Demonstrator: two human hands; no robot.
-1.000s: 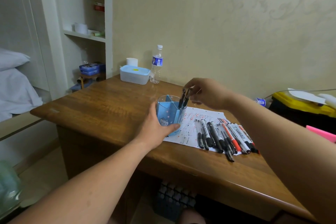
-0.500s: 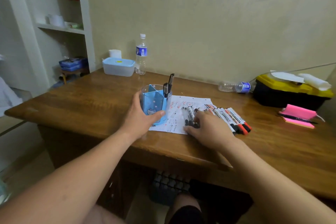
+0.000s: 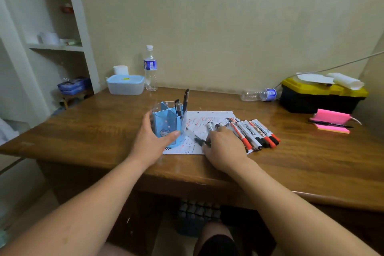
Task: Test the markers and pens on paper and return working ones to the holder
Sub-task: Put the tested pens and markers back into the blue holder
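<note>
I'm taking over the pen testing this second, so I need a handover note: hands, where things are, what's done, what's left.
Left hand grips the blue plastic pen holder on the brown wooden desk.
Right hand lies on loose pens on the scribbled white paper sheet; whether it grips one is unclear.
Done: two black pens stand in the holder.
Left: the row of white markers with red and black caps lies on the paper, not yet returned.
</note>
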